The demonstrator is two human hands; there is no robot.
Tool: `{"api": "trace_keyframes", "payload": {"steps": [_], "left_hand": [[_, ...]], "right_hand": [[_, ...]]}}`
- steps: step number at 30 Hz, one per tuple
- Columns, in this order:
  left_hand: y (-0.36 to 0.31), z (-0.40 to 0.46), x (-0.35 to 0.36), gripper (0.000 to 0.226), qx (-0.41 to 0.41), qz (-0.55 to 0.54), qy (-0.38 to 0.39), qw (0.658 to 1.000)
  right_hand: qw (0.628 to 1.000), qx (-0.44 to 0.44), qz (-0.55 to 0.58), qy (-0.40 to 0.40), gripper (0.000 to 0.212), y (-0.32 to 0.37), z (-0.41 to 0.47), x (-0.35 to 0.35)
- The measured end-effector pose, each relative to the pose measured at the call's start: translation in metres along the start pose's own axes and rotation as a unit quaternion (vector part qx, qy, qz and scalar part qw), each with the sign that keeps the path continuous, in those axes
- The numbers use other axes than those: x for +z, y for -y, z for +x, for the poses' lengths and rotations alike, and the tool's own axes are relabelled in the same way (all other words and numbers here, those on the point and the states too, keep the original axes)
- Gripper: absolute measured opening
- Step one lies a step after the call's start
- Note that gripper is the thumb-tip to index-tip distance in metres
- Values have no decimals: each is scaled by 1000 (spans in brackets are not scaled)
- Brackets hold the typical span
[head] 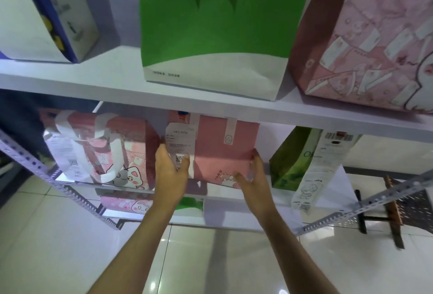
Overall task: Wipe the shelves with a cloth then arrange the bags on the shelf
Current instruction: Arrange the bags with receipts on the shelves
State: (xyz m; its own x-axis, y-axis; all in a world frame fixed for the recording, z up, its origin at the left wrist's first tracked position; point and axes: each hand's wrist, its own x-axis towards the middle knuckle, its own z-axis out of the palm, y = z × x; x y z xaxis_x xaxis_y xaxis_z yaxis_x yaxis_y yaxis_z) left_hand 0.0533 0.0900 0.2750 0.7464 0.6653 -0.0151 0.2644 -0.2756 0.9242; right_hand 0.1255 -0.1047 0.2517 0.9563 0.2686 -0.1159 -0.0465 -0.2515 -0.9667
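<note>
A plain pink paper bag (220, 150) with a white receipt label stands on the middle shelf (210, 191). My left hand (171, 171) grips its left side over the label. My right hand (254, 176) grips its lower right edge. Left of it stands a pink cartoon-cat bag (105, 150) with white handles. To the right, a green bag (293, 164) carries a long hanging receipt. On the upper shelf (117, 82) stand a white and blue bag (46, 12), a green and white pizza bag (215, 28) and a large pink patterned bag (365, 42). No cloth shows.
Grey perforated metal rails (58, 183) frame the shelving on both sides. A lower shelf holds another pink cat bag (126, 204) and a green bag (192, 203). A dark wooden stool (384, 214) stands on the tiled floor at the right.
</note>
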Motion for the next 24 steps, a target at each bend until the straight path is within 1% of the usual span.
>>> {"api": "trace_keyframes", "payload": {"steps": [1, 2, 3, 4, 5, 6, 7, 8, 10, 14, 16, 17, 21, 24], "left_hand": [[-1, 2, 0, 53, -7, -11, 3, 1000], [-1, 4, 0, 59, -19, -26, 4, 999], [-2, 5, -2, 66, -35, -47, -1, 998], [-2, 4, -4, 69, -49, -69, -14, 996], [-4, 0, -8, 64, -58, -89, -30, 994], [-7, -6, -13, 52, -64, -106, -52, 991], [-8, -13, -16, 40, -69, -123, -73, 987], [-13, -21, -18, 35, -71, -137, -90, 984], [-16, -38, -19, 40, -75, -153, -105, 980], [-16, -67, -16, 51, -77, -173, -95, 977], [-17, -76, -13, 59, -75, -162, -91, 980], [-18, -80, -9, 58, -77, -158, -86, 981], [-35, -84, 17, 41, -48, -115, -56, 991], [-58, -83, 52, 27, -14, -91, -20, 996]], "right_hand": [[1000, 4, 17, -1, 69, 1, 2, 1], [999, 9, 47, -12, 64, 0, 3, 2], [997, 16, 67, -30, 57, -1, 2, 2], [996, 16, 78, -45, 46, -5, 3, 1], [995, 16, 71, -61, 31, -7, -1, -1], [995, 15, 66, -77, 17, -9, -6, -4], [993, 12, 63, -94, 9, -10, -13, -7], [992, 4, 58, -108, 13, -11, -21, -11], [993, -20, 31, -115, 19, -10, -40, -21], [991, -50, -27, -124, 23, -13, -79, -46], [990, -64, -31, -124, 19, -15, -99, -64], [990, -66, -22, -126, 16, -17, -110, -76], [990, -49, 8, -132, 18, -26, -143, -125], [990, -26, 3, -140, 22, -37, -158, -162]]}}
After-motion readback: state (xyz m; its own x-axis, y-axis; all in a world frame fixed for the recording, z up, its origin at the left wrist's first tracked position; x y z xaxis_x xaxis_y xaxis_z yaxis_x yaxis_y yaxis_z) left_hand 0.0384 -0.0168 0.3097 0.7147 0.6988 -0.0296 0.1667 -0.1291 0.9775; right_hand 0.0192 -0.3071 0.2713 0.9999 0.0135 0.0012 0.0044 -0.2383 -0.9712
